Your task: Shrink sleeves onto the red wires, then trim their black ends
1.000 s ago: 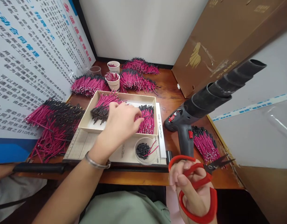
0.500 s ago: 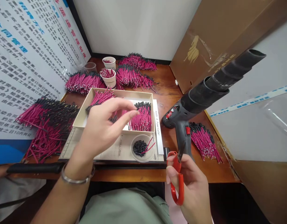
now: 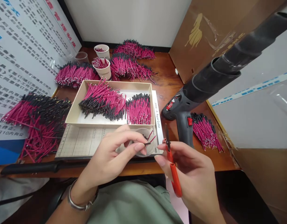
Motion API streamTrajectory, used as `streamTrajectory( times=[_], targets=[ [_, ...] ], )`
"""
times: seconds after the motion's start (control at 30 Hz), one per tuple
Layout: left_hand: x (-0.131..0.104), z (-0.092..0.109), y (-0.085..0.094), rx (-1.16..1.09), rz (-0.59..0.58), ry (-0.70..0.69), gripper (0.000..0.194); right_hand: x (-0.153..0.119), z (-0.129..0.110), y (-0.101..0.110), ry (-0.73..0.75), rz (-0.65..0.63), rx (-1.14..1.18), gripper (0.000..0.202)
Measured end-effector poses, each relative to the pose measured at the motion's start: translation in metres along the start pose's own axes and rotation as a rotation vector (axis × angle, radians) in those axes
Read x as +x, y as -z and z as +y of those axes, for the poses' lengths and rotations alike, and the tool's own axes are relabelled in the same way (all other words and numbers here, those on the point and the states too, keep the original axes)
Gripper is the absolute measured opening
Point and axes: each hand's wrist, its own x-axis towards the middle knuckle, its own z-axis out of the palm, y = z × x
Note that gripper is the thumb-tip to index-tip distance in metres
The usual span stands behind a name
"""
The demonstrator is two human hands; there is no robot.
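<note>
My left hand (image 3: pixel 117 155), wearing a metal bangle, pinches a thin wire (image 3: pixel 147 143) between thumb and fingertips; its black end shows, the rest is hidden by the fingers. Just right of it, my right hand (image 3: pixel 194 174) holds red-handled scissors (image 3: pixel 175 180), their dark blades pointing up. My right thumb and forefinger reach toward the wire, apart from it. Behind my left fingers, a clear plastic cup (image 3: pixel 143 154) is partly covered, with pink wires sticking out. Beyond lies a cream box (image 3: pixel 97 125) holding two heaps of pink wires with black ends (image 3: pixel 138 109).
A paper cutter (image 3: pixel 75 140) lies under the box. To the right stands a black heat gun (image 3: pixel 184 124), with a wire bundle (image 3: pixel 206 132) beside it. More wire piles (image 3: pixel 38 118) and paper cups (image 3: pixel 103 73) line the left and back. A cardboard box (image 3: pixel 190 46) rises at the right.
My left hand has come down and right from over the box to in front of the clear cup. My right hand has moved closer to it, and the scissors have turned. The view has shifted slightly.
</note>
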Motion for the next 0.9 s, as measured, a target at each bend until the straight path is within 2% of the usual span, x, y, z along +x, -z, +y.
streamTrajectory(
  times=[0.17,0.33,0.47,0.57,0.7,0.9],
  targets=[
    [-0.004,-0.002,-0.001,0.027,-0.028,0.007,0.016,0.009,-0.014,-0.009,-0.062,-0.075,0.174,0.016],
    [-0.007,-0.003,0.000,0.080,-0.006,0.003,0.013,0.012,-0.012,-0.016,-0.072,-0.170,0.153,0.021],
    [-0.010,-0.001,0.000,0.108,0.032,-0.019,0.011,0.011,-0.011,-0.016,-0.054,-0.179,0.122,0.022],
    [-0.009,0.001,0.000,0.177,0.074,-0.055,0.013,0.005,-0.011,-0.005,-0.043,-0.150,-0.006,0.034],
    [-0.007,0.001,0.000,0.250,0.059,-0.094,0.015,-0.007,-0.010,0.016,-0.023,-0.222,-0.300,0.048],
    [-0.005,-0.004,-0.003,0.259,0.073,-0.089,0.016,-0.012,-0.005,0.022,0.191,-0.259,-0.542,0.039]
  ],
)
